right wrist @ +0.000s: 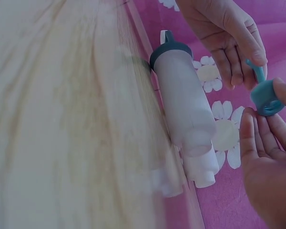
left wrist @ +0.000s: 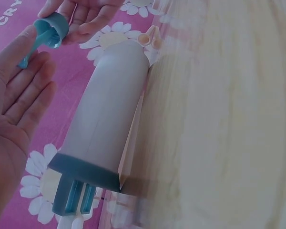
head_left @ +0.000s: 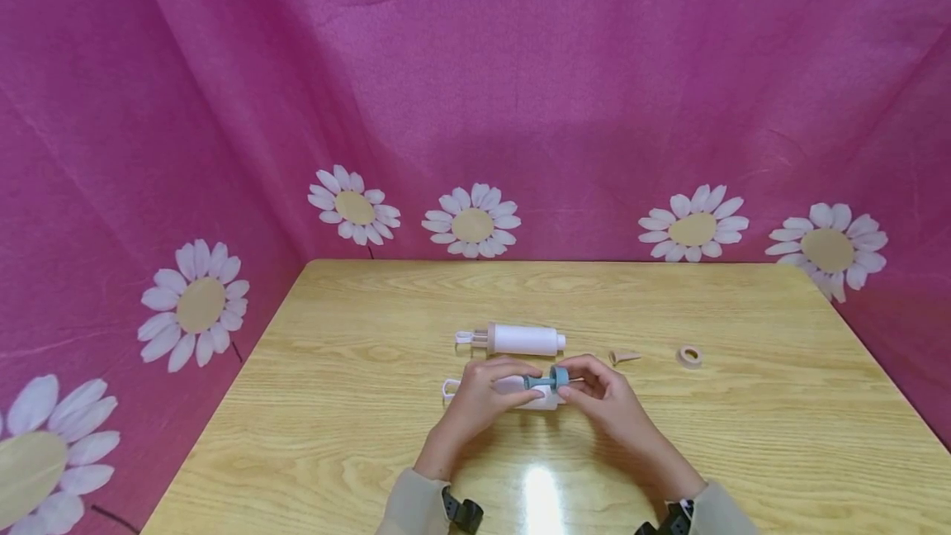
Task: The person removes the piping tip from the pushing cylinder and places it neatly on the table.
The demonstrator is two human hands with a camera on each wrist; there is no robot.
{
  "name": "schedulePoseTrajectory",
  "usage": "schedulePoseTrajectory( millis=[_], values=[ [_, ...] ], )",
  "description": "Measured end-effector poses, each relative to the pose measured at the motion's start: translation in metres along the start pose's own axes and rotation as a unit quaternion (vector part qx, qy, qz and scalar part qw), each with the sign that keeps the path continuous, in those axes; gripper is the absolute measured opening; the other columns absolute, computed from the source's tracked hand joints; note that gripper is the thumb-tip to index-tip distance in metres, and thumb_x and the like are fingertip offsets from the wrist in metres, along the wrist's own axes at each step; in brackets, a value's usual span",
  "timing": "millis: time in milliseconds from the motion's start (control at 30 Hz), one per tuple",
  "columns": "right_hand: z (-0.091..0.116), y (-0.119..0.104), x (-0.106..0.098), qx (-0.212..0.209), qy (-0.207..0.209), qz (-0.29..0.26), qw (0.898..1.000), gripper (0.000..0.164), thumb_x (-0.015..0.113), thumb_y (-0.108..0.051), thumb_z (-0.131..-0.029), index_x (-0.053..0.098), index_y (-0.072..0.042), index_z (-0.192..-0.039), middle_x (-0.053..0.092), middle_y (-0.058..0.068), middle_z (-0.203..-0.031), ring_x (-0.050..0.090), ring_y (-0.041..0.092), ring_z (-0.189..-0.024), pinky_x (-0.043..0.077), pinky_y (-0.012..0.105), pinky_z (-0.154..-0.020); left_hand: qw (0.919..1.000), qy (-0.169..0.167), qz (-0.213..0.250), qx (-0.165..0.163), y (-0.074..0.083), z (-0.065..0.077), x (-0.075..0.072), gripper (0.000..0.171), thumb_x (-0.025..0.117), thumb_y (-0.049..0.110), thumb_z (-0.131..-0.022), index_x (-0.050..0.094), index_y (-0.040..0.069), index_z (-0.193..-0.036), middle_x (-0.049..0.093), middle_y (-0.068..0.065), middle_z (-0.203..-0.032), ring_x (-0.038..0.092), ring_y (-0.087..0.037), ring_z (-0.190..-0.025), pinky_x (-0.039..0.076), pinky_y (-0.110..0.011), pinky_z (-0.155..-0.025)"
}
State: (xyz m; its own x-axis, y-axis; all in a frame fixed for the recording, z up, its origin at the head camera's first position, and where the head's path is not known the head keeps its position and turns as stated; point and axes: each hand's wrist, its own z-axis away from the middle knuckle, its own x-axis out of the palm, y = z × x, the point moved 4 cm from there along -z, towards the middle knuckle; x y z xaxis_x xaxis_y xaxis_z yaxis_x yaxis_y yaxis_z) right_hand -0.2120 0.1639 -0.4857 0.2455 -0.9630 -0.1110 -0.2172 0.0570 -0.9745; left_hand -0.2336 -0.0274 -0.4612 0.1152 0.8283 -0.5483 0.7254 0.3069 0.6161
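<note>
My left hand (head_left: 479, 395) pinches a slim teal stem-like piece (head_left: 537, 383) between thumb and fingers. From the other side, my right hand (head_left: 612, 399) grips a round teal ring cap (head_left: 559, 376) with thumb and fingertips. In the right wrist view the stem runs into the hollow of the cap (right wrist: 265, 98). Below both hands a white cylinder (left wrist: 102, 114) with a teal end collar (left wrist: 86, 171) lies on its side, partly hidden by the fingers in the head view.
Beyond the hands lies a second white cylinder (head_left: 523, 340) with a tan collar and white loop. To its right are a small tan cone piece (head_left: 624, 357) and a tan ring (head_left: 689, 356). A pink flowered curtain (head_left: 565, 106) stands behind the wooden table (head_left: 357, 436).
</note>
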Motion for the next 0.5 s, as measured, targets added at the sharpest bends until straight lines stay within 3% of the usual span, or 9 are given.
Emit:
schedulePoseTrajectory(
  millis=[267,500],
  values=[
    [0.002,0.001,-0.007,-0.013,0.004,-0.006,1.000,0.039,0.066,-0.005,-0.091,0.052,0.010,-0.124,0.060,-0.014,-0.114,0.064,0.002,-0.100,0.055,0.018,-0.087,0.9996,0.019,-0.009,-0.020,-0.003,0.002,-0.001,0.016,0.079,0.017,-0.082,0.076,0.010,-0.096,0.078,-0.002,-0.093,0.073,-0.012,-0.088,0.057,-0.024,-0.084],
    [0.004,0.001,-0.013,-0.016,0.015,0.006,1.000,0.038,0.066,-0.004,-0.091,0.053,0.010,-0.123,0.059,-0.016,-0.113,0.063,0.000,-0.100,0.055,0.016,-0.088,0.9984,0.043,0.004,-0.036,-0.004,0.004,-0.001,0.014,0.078,0.016,-0.083,0.076,0.010,-0.095,0.077,-0.004,-0.094,0.073,-0.014,-0.088,0.060,-0.039,-0.080]
  ],
)
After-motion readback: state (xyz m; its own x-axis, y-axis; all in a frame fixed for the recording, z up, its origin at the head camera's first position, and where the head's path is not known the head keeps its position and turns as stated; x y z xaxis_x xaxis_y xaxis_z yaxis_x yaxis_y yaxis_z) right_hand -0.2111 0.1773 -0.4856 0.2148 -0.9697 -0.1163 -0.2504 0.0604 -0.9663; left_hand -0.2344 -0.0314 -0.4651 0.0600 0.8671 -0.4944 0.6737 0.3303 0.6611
